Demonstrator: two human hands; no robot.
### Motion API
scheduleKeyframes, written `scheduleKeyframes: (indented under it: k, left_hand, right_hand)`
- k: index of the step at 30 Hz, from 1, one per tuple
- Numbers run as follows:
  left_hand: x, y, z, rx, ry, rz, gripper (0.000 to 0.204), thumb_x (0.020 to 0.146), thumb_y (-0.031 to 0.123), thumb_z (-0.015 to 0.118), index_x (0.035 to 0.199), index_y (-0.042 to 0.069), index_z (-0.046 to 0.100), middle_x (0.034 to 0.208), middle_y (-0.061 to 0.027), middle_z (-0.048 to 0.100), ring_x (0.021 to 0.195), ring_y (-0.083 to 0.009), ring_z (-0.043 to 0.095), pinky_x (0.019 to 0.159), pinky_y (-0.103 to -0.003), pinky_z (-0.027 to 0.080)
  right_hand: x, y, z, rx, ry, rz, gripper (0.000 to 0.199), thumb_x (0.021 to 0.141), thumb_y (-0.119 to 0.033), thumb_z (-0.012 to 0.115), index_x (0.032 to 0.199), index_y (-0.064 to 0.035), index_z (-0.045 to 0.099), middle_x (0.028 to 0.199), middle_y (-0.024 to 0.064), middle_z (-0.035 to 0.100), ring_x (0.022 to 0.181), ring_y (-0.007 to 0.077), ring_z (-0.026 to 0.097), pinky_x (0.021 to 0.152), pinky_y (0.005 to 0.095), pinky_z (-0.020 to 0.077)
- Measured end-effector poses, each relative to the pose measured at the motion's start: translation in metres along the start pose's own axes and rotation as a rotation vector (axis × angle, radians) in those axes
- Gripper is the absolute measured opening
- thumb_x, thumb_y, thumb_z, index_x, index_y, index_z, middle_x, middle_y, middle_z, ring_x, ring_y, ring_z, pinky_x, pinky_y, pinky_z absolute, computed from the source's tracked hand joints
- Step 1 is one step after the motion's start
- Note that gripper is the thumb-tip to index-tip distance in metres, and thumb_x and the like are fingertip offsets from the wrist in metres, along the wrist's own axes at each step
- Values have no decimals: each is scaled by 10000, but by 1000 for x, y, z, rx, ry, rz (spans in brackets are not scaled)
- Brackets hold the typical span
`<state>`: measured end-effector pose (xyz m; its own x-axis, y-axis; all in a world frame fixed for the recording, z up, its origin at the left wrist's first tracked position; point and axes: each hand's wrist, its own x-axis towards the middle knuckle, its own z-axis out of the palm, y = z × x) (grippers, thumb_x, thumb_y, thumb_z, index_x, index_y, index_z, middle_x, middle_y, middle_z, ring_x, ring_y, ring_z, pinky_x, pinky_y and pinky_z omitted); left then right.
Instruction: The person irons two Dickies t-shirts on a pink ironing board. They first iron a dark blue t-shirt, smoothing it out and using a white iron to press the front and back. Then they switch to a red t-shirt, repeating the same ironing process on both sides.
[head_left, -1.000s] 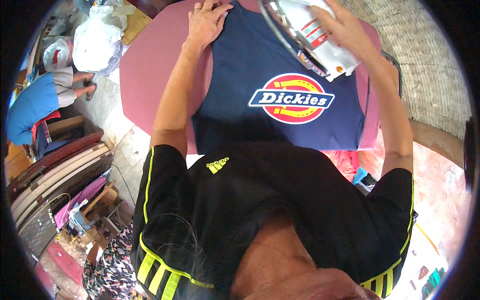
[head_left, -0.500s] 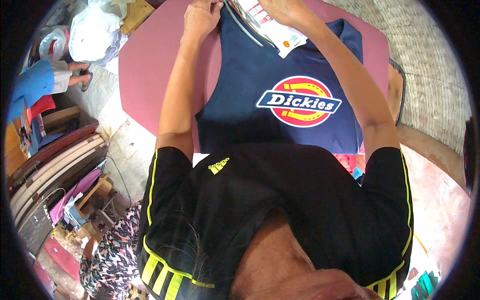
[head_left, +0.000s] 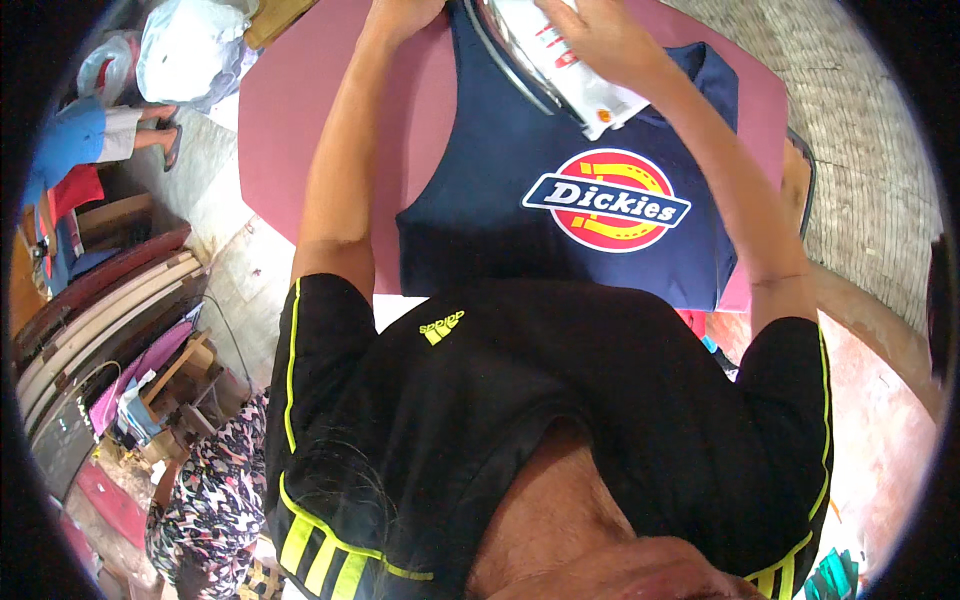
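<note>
A: Where's the iron?
B: Right hand fingers wrapped on iron, on the navy tank top lying flat on pink counter.
A: Left?
B: Left hand at the top's far edge; fingers cut off, can't tell.

Surface: we see a pink padded ironing table.
On it: navy T-shirt, lying flat.

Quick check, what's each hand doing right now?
Left hand: rests on the navy shirt at its top edge; grip cannot be told.
Right hand: closed on the iron.
</note>
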<state>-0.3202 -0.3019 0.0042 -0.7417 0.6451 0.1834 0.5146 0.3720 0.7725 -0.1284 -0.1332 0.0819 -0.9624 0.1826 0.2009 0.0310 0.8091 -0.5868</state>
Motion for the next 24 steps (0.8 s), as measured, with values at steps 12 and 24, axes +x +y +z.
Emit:
scheduleKeyframes:
  k: [12, 24]
  left_hand:
    - [-4, -19, -8, -250, -60, -106, 144, 892, 107, 651, 880, -10, 735, 711, -109, 699, 638, -167, 653, 581, -314, 523]
    - [-312, 99, 2, 429, 353, -581, 399, 869, 387, 728, 919, -7, 686, 796, -174, 663, 805, -324, 674, 682, -443, 502]
  right_hand:
    - [3, 2, -35, -223, -222, -191, 323, 973, -294, 580, 1034, 22, 555, 1019, 279, 629, 969, 455, 618, 796, 487, 473]
    - [34, -16, -22, -86, -417, -690, 292, 942, -266, 605, 995, 21, 595, 822, 257, 649, 788, 431, 668, 689, 460, 514]
